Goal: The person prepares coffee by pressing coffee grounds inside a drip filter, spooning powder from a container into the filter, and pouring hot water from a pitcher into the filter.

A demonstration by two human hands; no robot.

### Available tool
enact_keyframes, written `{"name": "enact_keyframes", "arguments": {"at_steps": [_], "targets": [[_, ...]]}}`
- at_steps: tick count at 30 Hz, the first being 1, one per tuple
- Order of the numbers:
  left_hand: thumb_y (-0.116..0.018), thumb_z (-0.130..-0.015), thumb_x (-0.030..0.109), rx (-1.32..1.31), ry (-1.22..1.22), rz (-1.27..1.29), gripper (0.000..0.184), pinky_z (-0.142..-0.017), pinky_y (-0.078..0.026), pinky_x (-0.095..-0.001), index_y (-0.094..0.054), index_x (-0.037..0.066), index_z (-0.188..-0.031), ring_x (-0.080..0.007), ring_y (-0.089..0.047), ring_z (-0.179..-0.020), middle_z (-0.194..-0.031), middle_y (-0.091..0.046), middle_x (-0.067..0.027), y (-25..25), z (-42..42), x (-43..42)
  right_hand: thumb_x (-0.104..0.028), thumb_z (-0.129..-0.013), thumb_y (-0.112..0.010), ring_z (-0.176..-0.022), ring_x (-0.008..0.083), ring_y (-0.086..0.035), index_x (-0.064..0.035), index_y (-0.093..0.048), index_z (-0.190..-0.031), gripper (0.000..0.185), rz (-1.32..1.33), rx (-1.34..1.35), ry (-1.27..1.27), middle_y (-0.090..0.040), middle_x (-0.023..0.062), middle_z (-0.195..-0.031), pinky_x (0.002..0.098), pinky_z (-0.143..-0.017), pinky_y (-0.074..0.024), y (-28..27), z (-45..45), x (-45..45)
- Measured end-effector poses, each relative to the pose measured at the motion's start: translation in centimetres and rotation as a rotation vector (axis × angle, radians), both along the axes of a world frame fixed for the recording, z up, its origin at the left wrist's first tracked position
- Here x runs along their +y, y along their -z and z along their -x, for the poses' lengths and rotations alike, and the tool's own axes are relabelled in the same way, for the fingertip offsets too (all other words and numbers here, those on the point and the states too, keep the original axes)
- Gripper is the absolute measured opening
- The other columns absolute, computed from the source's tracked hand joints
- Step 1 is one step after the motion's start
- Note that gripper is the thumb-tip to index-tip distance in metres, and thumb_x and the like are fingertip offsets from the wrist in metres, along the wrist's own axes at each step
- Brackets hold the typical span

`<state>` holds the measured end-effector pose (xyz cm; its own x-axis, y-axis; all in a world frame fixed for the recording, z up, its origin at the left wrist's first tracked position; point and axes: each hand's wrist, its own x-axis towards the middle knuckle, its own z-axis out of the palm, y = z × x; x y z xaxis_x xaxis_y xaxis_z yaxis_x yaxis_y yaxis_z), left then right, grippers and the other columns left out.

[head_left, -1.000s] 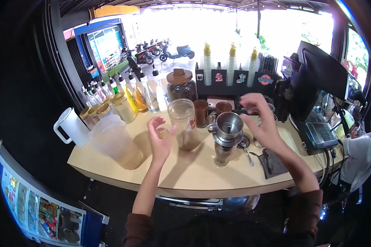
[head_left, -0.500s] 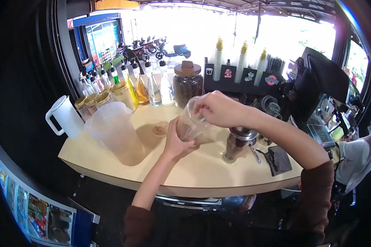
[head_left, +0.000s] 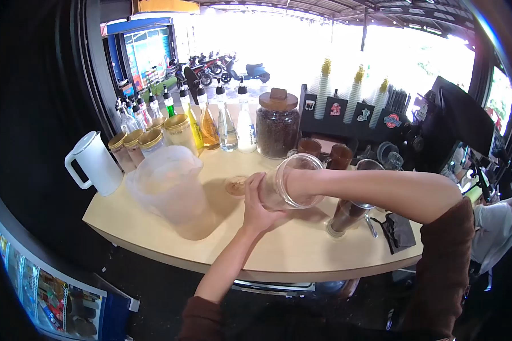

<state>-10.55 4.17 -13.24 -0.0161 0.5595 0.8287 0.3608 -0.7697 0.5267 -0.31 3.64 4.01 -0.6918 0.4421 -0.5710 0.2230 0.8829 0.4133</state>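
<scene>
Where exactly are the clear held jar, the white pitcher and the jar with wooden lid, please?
Clear held jar (head_left: 273,191): head view, on its side wall.
White pitcher (head_left: 100,166): head view, on its body.
Jar with wooden lid (head_left: 277,132): head view, on its glass front.

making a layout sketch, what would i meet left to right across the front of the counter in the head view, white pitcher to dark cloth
White pitcher, translucent jug, small round disc, clear jar held by the left hand, tall glass, thin metal handle, dark cloth.
</scene>
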Motion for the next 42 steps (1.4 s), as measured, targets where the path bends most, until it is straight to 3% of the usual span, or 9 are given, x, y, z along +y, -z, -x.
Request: {"name": "enact_keyframes", "arguments": {"at_steps": [4, 8, 12, 15, 21, 23, 26, 30, 42], "targets": [[-0.088, -0.046, 0.027, -0.030, 0.048, -0.028, 0.103, -0.098, -0.039, -0.0451, -0.035, 0.007, -0.132, -0.0351, -0.044, -0.116, -0.125, -0.040, -0.0166, 0.4, 0.0, 0.3, -0.011, -0.057, -0.076, -0.071, 0.0237, -0.065, -0.0067, -0.068, -0.076, 0.021, 0.159, 0.471, 0.143, -0.067, 0.0093, -0.076, 0.0362, -0.061, -0.0516, 4.5, -1.7, 3.2], [-0.090, -0.047, 0.032, -0.008, 0.039, -0.045, 0.104, -0.098, -0.039, -0.0453, -0.035, 0.006, -0.132, -0.0353, -0.044, -0.116, -0.125, -0.040, -0.0170, 0.4, -0.1, 0.2, -0.010, -0.058, -0.076, -0.078, 0.0230, -0.067, -0.0028, -0.069, -0.081, 0.025, 0.081, 0.250, 0.469, -0.069, 0.0131, -0.080, 0.0332, -0.066, -0.0526, 1.0, -1.4, -0.1], [-0.090, -0.047, 0.034, 0.009, 0.035, -0.065, 0.105, -0.098, -0.039, -0.0453, -0.035, 0.006, -0.132, -0.0354, -0.043, -0.117, -0.126, -0.039, -0.0170, 0.4, -0.2, 0.3, -0.008, -0.058, -0.076, -0.080, 0.0227, -0.067, -0.0025, -0.069, -0.083, 0.027, 0.087, 0.302, 0.398, -0.069, 0.0132, -0.083, 0.0326, -0.068, -0.0530, 2.4, -2.7, 0.5], [-0.091, -0.047, 0.032, 0.017, 0.024, -0.070, 0.105, -0.099, -0.039, -0.0440, -0.034, 0.006, -0.131, -0.0327, -0.043, -0.117, -0.125, -0.040, -0.0153, 0.6, -0.1, 0.4, -0.010, -0.061, -0.075, -0.082, 0.0234, -0.067, -0.0027, -0.069, -0.085, 0.026, 0.005, 0.569, 0.049, -0.069, 0.0132, -0.086, 0.0341, -0.068, -0.0533, 3.5, -4.1, 0.6], [-0.091, -0.047, 0.031, 0.030, 0.026, -0.076, 0.107, -0.099, -0.039, -0.0448, -0.033, 0.006, -0.133, -0.0353, -0.043, -0.117, -0.127, -0.038, -0.0169, 0.7, -0.3, 0.7, -0.014, -0.068, -0.070, -0.082, 0.0260, -0.067, -0.0013, -0.068, -0.086, 0.022, -0.069, 0.482, 0.006, -0.068, 0.0161, -0.086, 0.0355, -0.069, -0.0535, 3.0, -3.1, -0.1], [-0.091, -0.047, 0.030, -0.001, 0.057, -0.045, 0.107, -0.099, -0.039, -0.0449, -0.033, 0.006, -0.133, -0.0354, -0.042, -0.118, -0.127, -0.038, -0.0170, 1.1, -0.6, 0.4, -0.011, -0.069, -0.067, -0.083, 0.0276, -0.067, 0.0001, -0.068, -0.087, 0.021, 0.100, 0.356, 0.464, -0.068, 0.0181, -0.088, 0.0361, -0.070, -0.0536, -0.4, -1.7, -2.1], [-0.090, -0.048, 0.025, 0.005, 0.023, -0.047, 0.102, -0.099, -0.037, -0.0414, -0.032, 0.005, -0.130, -0.0294, -0.043, -0.117, -0.124, -0.040, -0.0137, 0.9, -0.6, 0.3, -0.008, -0.069, -0.065, -0.083, 0.0284, -0.067, 0.0016, -0.068, -0.087, 0.021, 0.058, 0.398, 0.583, -0.067, 0.0187, -0.088, 0.0364, -0.071, -0.0538, -1.7, -1.5, -3.3], [-0.089, -0.049, 0.025, -0.020, 0.029, -0.072, 0.102, -0.099, -0.038, -0.0432, -0.033, 0.005, -0.132, -0.0323, -0.042, -0.118, -0.126, -0.039, -0.0154, 0.8, -0.2, 0.4, -0.008, -0.065, -0.064, -0.082, 0.0329, -0.065, 0.0025, -0.067, -0.089, 0.026, 0.133, 0.736, 0.434, -0.066, 0.0221, -0.086, 0.0395, -0.073, -0.0518, -0.5, -2.9, -2.5], [-0.085, -0.048, 0.015, -0.044, 0.035, -0.016, 0.099, -0.102, -0.038, -0.0435, -0.034, 0.006, -0.133, -0.0334, -0.041, -0.120, -0.127, -0.038, -0.0160, 0.8, 0.1, 0.4, -0.006, -0.071, -0.059, -0.091, 0.0340, -0.061, 0.0024, -0.064, -0.094, 0.025, 0.191, 0.787, 0.460, -0.063, 0.0219, -0.092, 0.0391, -0.079, -0.0477, -2.4, -3.9, -3.7]]}}
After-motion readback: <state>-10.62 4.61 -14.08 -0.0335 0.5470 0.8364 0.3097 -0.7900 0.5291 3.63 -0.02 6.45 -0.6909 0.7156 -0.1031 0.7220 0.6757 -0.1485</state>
